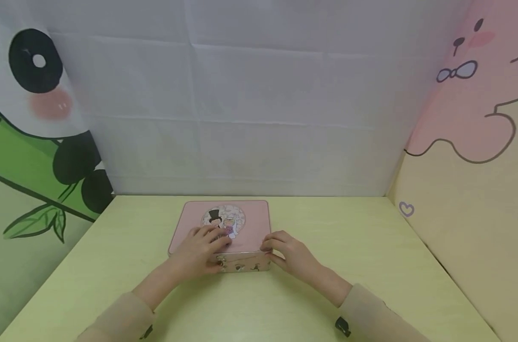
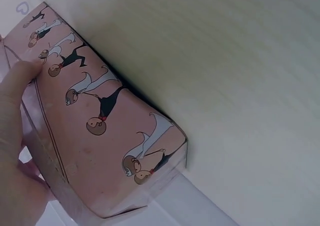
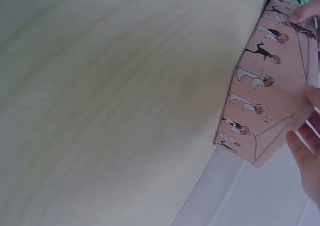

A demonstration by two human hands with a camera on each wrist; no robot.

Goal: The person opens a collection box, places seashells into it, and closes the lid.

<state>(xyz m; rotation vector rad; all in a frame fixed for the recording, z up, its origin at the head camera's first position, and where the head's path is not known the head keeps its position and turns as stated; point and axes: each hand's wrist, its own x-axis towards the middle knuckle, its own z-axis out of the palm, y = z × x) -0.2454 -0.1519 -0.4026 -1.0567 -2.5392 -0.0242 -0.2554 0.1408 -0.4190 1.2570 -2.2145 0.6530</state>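
A pink lidded box sits on the table, its top printed with a cartoon couple inside a round patch. Small dancing couples run along its front side. My left hand grips the front edge left of the middle, with fingers spread over the lid and the thumb against the front side. At the front right corner, my right hand holds the rim between fingers and thumb. In the right wrist view, the right hand is at the box's near end. The lid looks closed; the inside is hidden.
The pale yellow table extends around the box. A white cloth wall stands behind it. Cartoon-painted panels flank both sides: a green one at left and a pink and cream one at right.
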